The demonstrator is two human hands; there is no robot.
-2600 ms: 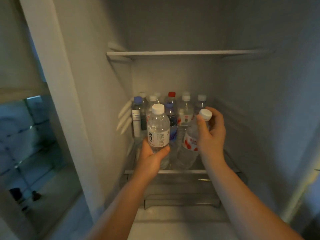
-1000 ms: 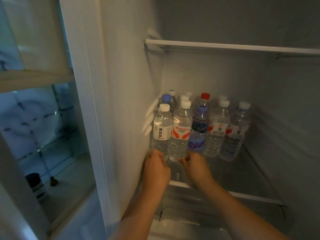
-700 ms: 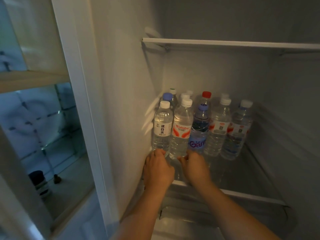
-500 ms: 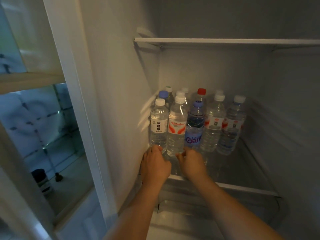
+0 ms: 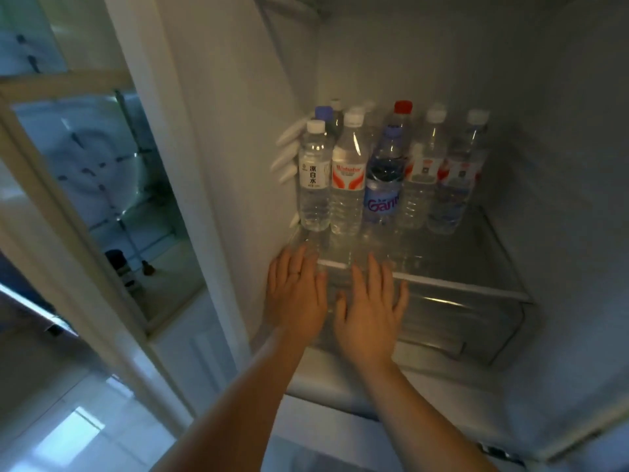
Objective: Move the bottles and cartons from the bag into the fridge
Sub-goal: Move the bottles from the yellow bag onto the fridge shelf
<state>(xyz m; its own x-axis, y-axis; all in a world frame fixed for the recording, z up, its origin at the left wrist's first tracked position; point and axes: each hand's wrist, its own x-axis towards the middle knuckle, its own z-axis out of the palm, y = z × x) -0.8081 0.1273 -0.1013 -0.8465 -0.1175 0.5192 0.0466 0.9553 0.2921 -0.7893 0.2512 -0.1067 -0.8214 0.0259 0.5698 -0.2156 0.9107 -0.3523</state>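
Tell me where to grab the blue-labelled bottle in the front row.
Take the blue-labelled bottle by its neck, just under the cap, coming from the front and above. It stands upright, close between the Wahaha bottle and the bottle to its right, so its body offers little finger room; the tapered necks leave gaps.

1 head view, down into fridge (image 5: 391, 63)

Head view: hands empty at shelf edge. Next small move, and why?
Probably draw both hands back out of the fridge and go for the bag, which is out of view. The left hand and right hand are open, fingers spread, at the front edge of the shelf, holding nothing. The front-row bottles stand upright clear of them, so nothing here seems to need adjusting.
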